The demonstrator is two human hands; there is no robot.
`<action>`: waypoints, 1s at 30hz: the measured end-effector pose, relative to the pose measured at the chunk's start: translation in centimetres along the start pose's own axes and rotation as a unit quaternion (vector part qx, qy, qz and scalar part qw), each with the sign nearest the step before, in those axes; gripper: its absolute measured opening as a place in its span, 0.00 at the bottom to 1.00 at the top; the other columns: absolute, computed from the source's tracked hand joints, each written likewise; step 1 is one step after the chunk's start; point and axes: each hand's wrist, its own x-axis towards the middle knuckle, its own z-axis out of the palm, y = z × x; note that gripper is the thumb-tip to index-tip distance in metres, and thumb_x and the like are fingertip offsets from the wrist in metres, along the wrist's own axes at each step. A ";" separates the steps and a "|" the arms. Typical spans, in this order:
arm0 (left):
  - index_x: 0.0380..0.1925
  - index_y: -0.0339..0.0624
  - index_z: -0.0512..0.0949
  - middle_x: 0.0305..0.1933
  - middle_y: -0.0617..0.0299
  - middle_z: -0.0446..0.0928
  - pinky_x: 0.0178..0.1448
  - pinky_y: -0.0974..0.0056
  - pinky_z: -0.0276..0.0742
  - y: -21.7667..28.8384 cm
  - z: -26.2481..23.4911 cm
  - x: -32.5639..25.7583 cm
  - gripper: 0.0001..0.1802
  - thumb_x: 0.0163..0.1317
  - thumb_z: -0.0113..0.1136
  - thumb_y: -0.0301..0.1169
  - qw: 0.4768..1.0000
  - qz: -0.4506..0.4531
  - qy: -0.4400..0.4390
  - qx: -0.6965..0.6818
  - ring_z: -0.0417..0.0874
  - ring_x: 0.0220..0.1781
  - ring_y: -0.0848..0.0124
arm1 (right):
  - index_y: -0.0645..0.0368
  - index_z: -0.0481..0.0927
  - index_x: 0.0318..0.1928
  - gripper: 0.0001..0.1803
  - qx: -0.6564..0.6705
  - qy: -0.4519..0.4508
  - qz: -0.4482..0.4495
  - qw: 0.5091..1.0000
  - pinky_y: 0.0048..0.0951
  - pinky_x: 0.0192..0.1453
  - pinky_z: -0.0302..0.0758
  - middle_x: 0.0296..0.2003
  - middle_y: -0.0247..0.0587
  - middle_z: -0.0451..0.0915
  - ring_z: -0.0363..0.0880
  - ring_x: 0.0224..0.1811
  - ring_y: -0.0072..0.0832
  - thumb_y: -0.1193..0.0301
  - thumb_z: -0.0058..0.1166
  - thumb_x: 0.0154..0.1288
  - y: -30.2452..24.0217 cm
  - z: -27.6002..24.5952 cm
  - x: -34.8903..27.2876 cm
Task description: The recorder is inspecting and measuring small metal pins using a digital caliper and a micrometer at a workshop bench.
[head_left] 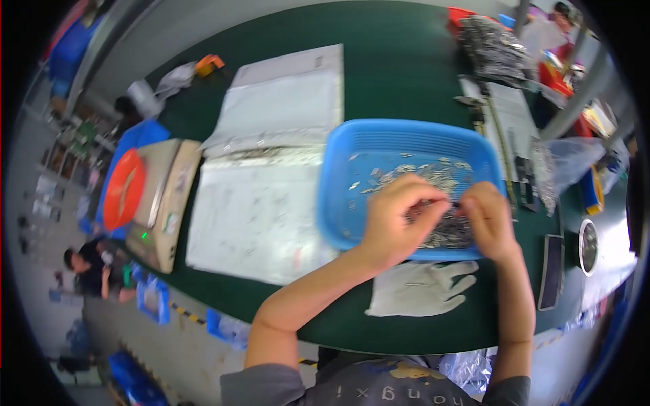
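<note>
A blue plastic basin [338, 155] on the green table holds many small, thin silvery metal pieces [447, 233], heaped toward its near right side. Over the near part of it is my left hand [396, 220], its thumb and fingers curled round a small bunch of these metal pieces. Close to its right, my right hand [489, 220] is pinched, fingertips almost meeting those of the left. What the right fingertips hold is too small and blurred to make out. A white glove [420, 291] lies flat just below the basin, with a thin piece on it.
An open binder with paper sheets [264, 203] lies left of the basin. Beyond it stand a scale [183, 196] and an orange bowl [124, 189]. At the right are a caliper [525, 177], a phone [552, 271], a round container [588, 247] and a bagged heap of metal parts [491, 47].
</note>
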 end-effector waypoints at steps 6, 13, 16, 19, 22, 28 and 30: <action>0.28 0.34 0.77 0.28 0.63 0.73 0.28 0.77 0.68 0.0 0.2 0.1 0.04 0.52 0.61 0.21 0.994 -0.089 0.010 -0.059 0.72 0.24 0.81 | 0.63 0.72 0.30 0.03 0.085 -0.002 0.054 0.995 0.26 0.30 0.64 0.23 0.37 0.71 0.68 0.26 0.28 0.79 0.51 0.55 -1.2 0.4 0.6; 0.28 0.34 0.77 0.28 0.63 0.72 0.27 0.76 0.68 -0.1 0.2 -0.1 0.02 0.53 0.59 0.20 0.995 -0.081 -0.008 -0.057 0.72 0.24 0.81 | 0.62 0.72 0.31 0.03 0.113 -0.010 0.083 0.990 0.26 0.26 0.62 0.23 0.37 0.70 0.65 0.22 0.27 0.81 0.51 0.54 -0.6 0.4 0.0; 0.28 0.34 0.76 0.28 0.63 0.72 0.26 0.76 0.68 0.0 0.3 -0.1 0.02 0.53 0.59 0.20 0.994 -0.085 -0.012 -0.066 0.72 0.24 0.81 | 0.62 0.70 0.32 0.08 0.030 -0.045 -0.067 0.996 0.20 0.23 0.58 0.21 0.33 0.67 0.61 0.21 0.19 0.81 0.54 0.52 1.3 0.5 0.1; 0.28 0.34 0.76 0.28 0.63 0.72 0.26 0.76 0.68 0.1 0.3 -0.1 0.02 0.54 0.59 0.20 0.994 -0.092 -0.021 -0.061 0.72 0.24 0.81 | 0.61 0.69 0.33 0.11 0.087 0.028 0.032 0.995 0.17 0.23 0.55 0.19 0.31 0.65 0.59 0.23 0.15 0.82 0.57 0.50 -0.3 0.9 0.0; 0.28 0.34 0.76 0.29 0.63 0.72 0.27 0.76 0.67 0.1 0.2 -0.1 0.02 0.54 0.59 0.20 0.994 -0.087 -0.016 -0.060 0.72 0.24 0.81 | 0.61 0.69 0.33 0.11 0.106 -0.073 0.066 0.989 0.18 0.22 0.55 0.18 0.29 0.64 0.59 0.21 0.15 0.83 0.56 0.50 -0.7 0.0 0.2; 0.29 0.33 0.76 0.29 0.63 0.72 0.27 0.76 0.67 -0.1 0.3 -0.1 0.03 0.54 0.59 0.21 0.992 -0.099 -0.022 -0.076 0.71 0.24 0.81 | 0.61 0.70 0.32 0.08 0.104 0.032 0.058 0.992 0.20 0.21 0.56 0.18 0.29 0.66 0.60 0.19 0.16 0.82 0.55 0.51 0.0 0.8 -0.2; 0.28 0.33 0.76 0.29 0.63 0.72 0.27 0.76 0.67 -0.1 0.2 -0.2 0.03 0.54 0.59 0.21 0.992 -0.096 -0.020 -0.073 0.71 0.24 0.82 | 0.61 0.71 0.31 0.08 0.101 -0.001 0.078 0.992 0.20 0.22 0.57 0.19 0.30 0.67 0.61 0.19 0.17 0.82 0.55 0.52 -0.5 0.4 0.0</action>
